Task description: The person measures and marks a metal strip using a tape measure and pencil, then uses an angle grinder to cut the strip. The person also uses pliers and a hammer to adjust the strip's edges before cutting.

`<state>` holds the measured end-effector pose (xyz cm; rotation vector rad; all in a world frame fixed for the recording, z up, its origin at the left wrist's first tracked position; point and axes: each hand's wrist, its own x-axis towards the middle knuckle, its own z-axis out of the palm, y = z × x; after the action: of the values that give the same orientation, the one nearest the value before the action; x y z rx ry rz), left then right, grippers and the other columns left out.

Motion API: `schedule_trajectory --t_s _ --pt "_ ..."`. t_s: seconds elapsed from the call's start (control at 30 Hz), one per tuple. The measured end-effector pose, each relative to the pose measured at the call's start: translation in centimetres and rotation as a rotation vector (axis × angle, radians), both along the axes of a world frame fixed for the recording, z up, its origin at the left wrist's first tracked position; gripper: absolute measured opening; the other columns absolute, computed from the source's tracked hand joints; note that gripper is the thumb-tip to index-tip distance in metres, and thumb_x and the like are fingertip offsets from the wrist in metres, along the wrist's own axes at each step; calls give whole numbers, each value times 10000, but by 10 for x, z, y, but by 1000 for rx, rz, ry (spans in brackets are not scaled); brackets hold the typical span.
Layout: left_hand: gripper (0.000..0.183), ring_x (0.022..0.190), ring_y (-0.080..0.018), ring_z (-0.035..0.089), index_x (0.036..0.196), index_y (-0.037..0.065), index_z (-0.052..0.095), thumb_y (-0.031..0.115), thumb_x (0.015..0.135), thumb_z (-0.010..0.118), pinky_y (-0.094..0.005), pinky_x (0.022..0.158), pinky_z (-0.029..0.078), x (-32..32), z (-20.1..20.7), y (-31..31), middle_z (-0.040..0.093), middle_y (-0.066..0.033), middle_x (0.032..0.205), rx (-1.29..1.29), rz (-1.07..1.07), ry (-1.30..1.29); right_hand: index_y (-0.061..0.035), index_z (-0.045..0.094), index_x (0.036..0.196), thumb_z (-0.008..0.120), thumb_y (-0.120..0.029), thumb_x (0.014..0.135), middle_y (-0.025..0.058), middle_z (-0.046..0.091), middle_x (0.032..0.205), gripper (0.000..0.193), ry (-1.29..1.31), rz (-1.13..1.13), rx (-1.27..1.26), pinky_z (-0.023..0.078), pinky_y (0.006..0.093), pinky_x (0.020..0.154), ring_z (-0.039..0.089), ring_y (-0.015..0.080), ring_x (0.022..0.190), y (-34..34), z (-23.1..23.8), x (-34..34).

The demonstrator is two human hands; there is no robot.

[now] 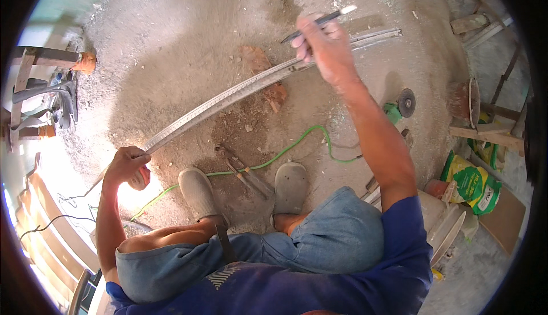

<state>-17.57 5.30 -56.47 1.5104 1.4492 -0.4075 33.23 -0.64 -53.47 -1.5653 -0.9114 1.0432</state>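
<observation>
A long, light metal channel (222, 99) lies diagonally over the floor, from lower left to upper right. My left hand (127, 168) is closed round its near left end. A rounded reddish thing (140, 178) shows under those fingers; I cannot make out what it is. Over the channel's far part, my right hand (326, 47) grips a dark pen (328, 18) with a white end, slightly blurred. Pincers (244, 172) with orange-banded handles rest between my shoes. To the right of the channel lies a green angle grinder (394, 111) with a dark disc.
Reddish brick pieces (276, 96) lie beneath and beside the channel. A green cable (285, 150) winds across the dusty floor past my shoes (290, 188). At right are a bucket (463, 103), wooden pieces (485, 132) and a yellow-green bag (471, 181). A wooden frame (48, 58) stands at left.
</observation>
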Motion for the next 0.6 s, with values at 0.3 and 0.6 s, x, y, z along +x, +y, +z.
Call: schedule_trajectory --t_s 0.3,0.6 --pt "279 690 -81 563 847 -3 721 268 901 753 -281 621 467 34 4 -35 637 0 723 -190 -118 -290 -48 615 916 591 -241 1044 94 694 728 232 305 -33 285 470 262 462 600 120 527 -58 60 1" --pt "352 708 -118 587 803 -4 682 314 952 661 -319 656 482 81 -25 -60 646 -43 718 -147 -210 -486 -59 628 914 606 -253 1036 79 693 744 230 344 -21 61 524 268 538 623 123 572 -133 47 -13"
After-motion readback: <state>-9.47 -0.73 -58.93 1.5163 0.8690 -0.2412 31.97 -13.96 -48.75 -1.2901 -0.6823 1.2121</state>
